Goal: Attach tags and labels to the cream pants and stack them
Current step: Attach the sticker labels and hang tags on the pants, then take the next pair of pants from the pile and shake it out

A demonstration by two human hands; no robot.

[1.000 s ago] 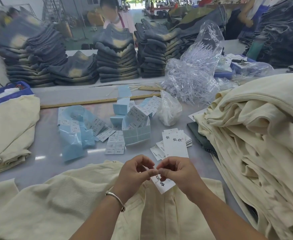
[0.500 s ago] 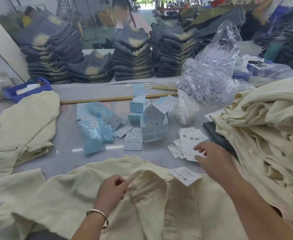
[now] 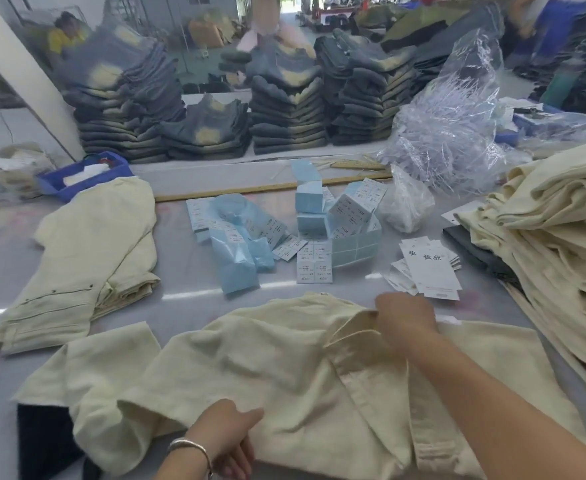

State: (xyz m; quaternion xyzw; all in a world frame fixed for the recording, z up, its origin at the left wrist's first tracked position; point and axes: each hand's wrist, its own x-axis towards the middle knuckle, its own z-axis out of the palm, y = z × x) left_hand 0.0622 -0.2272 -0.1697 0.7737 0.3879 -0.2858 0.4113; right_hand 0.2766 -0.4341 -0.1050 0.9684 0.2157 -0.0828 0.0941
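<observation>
Folded dark jeans (image 3: 284, 109) line the far edge of a grey table (image 3: 180, 271) strewn with blue label packs (image 3: 239, 251) and hang tags (image 3: 430, 271). Cream pants (image 3: 267, 368) lie nearest; the right hand (image 3: 406, 320) grips their waistband, the left hand (image 3: 225, 434) holds a fold. Folding seems underway; next, onto the finished stack (image 3: 87, 258).

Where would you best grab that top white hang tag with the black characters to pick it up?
Pinch the white hang tag at its near bottom edge, coming from the worker's side. It lies flat on the pile, and that edge overhangs the tags below, free to lift.
</observation>
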